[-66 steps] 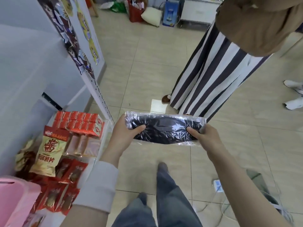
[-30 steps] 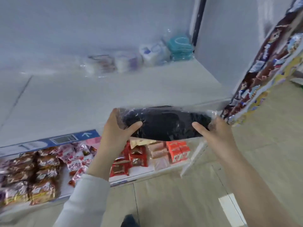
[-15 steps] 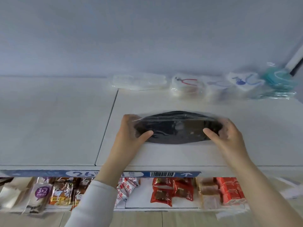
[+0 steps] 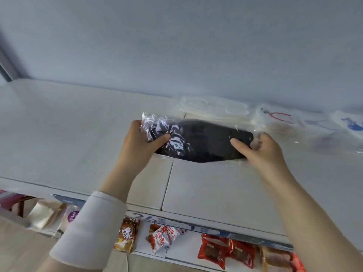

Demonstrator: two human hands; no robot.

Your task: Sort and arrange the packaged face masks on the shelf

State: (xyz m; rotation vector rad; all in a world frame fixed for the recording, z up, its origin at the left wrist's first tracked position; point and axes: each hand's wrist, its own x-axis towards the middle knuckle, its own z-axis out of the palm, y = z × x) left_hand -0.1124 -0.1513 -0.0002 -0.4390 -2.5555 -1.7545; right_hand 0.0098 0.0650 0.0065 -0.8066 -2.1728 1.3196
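We see the black mask pack (image 4: 204, 141) low over the white shelf (image 4: 78, 124), its long axis running left to right, one end toward each hand. The left hand (image 4: 137, 142) pinches the crinkled left end, fingers (image 4: 161, 138) curled round it; the right hand (image 4: 265, 152) grips the right end, thumb on top. Whether the pack touches the shelf we cannot tell. Beyond the fingers lie clear packs of pale masks (image 4: 214, 107), blurred and cut off at right.
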